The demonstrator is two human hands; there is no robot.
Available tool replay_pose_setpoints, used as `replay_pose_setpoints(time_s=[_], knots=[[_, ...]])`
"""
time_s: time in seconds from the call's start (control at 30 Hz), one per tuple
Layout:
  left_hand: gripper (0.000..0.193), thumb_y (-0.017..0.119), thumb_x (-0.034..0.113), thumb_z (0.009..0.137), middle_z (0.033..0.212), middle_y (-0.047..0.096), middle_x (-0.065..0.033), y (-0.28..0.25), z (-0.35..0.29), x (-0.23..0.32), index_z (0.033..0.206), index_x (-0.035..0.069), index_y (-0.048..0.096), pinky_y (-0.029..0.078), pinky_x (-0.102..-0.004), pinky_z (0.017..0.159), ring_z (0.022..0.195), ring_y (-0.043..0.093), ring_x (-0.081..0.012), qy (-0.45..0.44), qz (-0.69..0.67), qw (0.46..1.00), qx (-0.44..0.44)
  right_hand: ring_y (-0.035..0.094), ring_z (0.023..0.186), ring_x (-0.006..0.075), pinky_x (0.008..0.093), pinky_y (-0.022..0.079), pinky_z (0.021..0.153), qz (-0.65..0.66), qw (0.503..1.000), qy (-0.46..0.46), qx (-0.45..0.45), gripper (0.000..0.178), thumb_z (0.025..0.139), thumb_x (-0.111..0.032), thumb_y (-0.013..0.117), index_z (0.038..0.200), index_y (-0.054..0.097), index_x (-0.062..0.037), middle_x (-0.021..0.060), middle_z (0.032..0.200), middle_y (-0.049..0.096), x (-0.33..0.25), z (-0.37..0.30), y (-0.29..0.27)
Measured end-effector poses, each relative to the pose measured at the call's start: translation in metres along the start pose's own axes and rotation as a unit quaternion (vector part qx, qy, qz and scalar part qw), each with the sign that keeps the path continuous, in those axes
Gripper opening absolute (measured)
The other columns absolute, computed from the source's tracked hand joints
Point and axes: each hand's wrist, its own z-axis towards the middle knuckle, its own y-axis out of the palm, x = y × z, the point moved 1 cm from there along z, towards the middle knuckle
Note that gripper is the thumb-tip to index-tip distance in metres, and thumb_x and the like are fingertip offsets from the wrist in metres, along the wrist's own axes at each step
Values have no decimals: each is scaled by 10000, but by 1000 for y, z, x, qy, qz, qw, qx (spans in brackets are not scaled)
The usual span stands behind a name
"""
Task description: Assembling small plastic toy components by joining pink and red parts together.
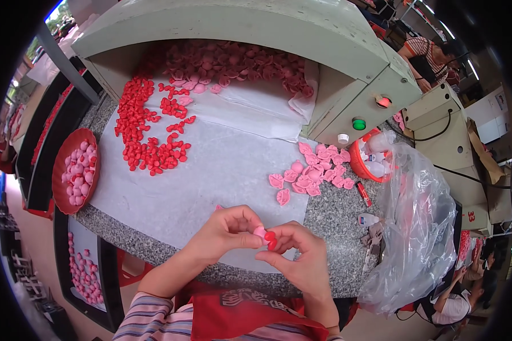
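Observation:
Above the near edge of the work surface, my left hand (227, 232) pinches a small pink piece (259, 232) between thumb and fingertips. My right hand (302, 250) meets it from the right, its bent fingers at a small red two-lobed piece (271, 240); its thumb stands a little apart. The red piece touches or nearly touches the pink one; I cannot tell if they are joined. Many red pieces (153, 153) lie in a heap on the white sheet (222, 165), far left. Pink shell-like pieces (310, 176) are spread to the right.
A grey-green machine housing (239, 25) arches over the far side, with pink pieces (227, 62) heaped under it. A red bowl (60, 193) of pink pieces stands left. At right are an orange basket (358, 165), a small bottle (368, 219) and a clear plastic bag (418, 227).

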Motion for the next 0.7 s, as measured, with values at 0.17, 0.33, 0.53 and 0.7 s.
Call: replay_pose_setpoints(time_s=[0.17, 0.33, 0.53, 0.7], knots=[[172, 678, -57, 688, 824, 588, -34, 1, 0, -3, 797, 17, 567, 471, -259, 703, 785, 569, -104, -13, 39, 999, 31, 590, 645, 157, 270, 494, 590, -271, 957, -75, 79, 280, 611, -60, 752, 821, 569, -29, 56, 782, 580, 0, 2, 10], [193, 691, -81, 662, 778, 567, -35, -1, 0, -6, 782, 13, 572, 492, -248, 683, 781, 580, -115, 31, 30, 998, 38, 597, 639, 174, 270, 493, 552, -280, 948, -124, 89, 241, 621, -34, 725, 804, 569, -34, 62, 742, 570, 14, 11, 10], [144, 661, -73, 714, 812, 591, -52, 0, 5, -21, 787, -1, 559, 502, -257, 704, 811, 590, -123, 100, 69, 990, 72, 563, 620, 199, 299, 460, 508, -279, 938, -174, 111, 216, 624, -19, 688, 790, 556, -59, 54, 710, 540, 25, 14, 11], [167, 677, -85, 686, 808, 549, -52, -5, 5, -8, 784, -1, 569, 511, -267, 699, 791, 589, -136, 32, -18, 999, 8, 560, 606, 176, 272, 479, 517, -301, 917, -229, 124, 233, 624, -34, 724, 792, 564, -41, 58, 705, 544, 10, 13, 8]])
